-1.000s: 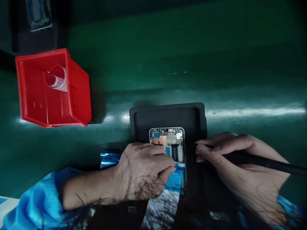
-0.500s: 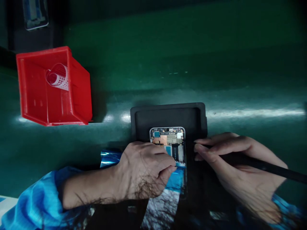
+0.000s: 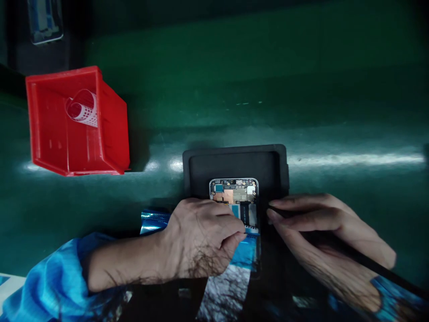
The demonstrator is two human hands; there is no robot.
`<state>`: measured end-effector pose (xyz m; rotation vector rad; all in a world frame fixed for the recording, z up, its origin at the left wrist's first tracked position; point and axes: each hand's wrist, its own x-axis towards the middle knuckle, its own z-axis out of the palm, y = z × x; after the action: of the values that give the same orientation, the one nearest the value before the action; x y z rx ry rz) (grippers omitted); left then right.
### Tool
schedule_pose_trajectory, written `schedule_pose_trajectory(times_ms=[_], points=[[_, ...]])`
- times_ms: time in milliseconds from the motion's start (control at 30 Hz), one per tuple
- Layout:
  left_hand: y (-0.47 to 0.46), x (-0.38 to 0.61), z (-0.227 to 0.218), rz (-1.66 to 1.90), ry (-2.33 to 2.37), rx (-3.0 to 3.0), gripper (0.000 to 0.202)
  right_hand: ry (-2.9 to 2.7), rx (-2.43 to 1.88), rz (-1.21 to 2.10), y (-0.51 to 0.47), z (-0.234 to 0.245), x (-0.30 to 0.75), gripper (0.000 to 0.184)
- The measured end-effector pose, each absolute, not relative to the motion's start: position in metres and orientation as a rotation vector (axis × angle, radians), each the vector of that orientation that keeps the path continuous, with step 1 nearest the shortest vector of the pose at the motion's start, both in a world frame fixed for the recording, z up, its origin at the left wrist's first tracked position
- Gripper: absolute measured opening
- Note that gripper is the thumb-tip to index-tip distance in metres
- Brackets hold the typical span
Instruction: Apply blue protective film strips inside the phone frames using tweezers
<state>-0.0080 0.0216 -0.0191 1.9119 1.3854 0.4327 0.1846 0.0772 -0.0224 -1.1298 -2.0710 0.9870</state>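
An opened smartphone (image 3: 240, 195), its circuit board showing, lies in a black tray (image 3: 234, 155). My left hand (image 3: 204, 237) rests across the phone, thumb and forefinger pinched on the edge of a shiny blue film strip (image 3: 246, 252). The strip covers the phone's lower part, and a paler length of it runs down toward me. To the right of the phone, my right hand (image 3: 321, 232) is closed around a long, thin black tool (image 3: 365, 264), its shaft slanting back past the wrist. The tool's tip is hard to make out against the dark tray.
A red plastic bin (image 3: 114, 129) stands on the green table (image 3: 234, 80) at the left, with a curled, dotted white strip (image 3: 85, 114) inside. Another phone (image 3: 46, 24) lies at the top left. A shiny blue film end (image 3: 154, 221) sticks out behind my left wrist.
My right hand has shifted slightly left toward the phone, and the black tool now slants more steeply. The left hand stays in place on the film.
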Motion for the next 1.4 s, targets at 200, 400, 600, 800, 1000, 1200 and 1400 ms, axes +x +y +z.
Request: schedule_pose_trajectory(times_ms=[200,400,600,800,1000,1200,1400], points=[[0.0209,-0.0075,-0.0181,0.442,1.404,1.881,0.017,-2.068,-1.127,0.973,0.0783,-0.0215,0.1850,0.020],[0.0217,-0.0067,-0.0177,0.467,1.408,1.883,0.018,-2.061,-1.159,1.028,0.0790,-0.0201,0.1857,0.018],[0.0220,-0.0078,-0.0189,0.489,1.401,1.913,0.018,-2.127,-1.117,1.019,0.0812,-0.0194,0.1881,0.018],[0.0215,-0.0085,-0.0197,0.461,1.383,1.909,0.015,-2.108,-1.122,1.018,0.0821,-0.0195,0.1871,0.018],[0.0210,-0.0100,-0.0206,0.443,1.343,1.907,0.014,-2.144,-1.071,1.009,0.0830,-0.0201,0.1868,0.019],[0.0187,-0.0120,-0.0214,0.415,1.319,1.897,0.014,-2.174,-1.066,1.101,0.0831,-0.0203,0.1913,0.021],[0.0190,-0.0119,-0.0212,0.434,1.331,1.905,0.014,-2.168,-1.096,1.115,0.0828,-0.0177,0.1919,0.017]])
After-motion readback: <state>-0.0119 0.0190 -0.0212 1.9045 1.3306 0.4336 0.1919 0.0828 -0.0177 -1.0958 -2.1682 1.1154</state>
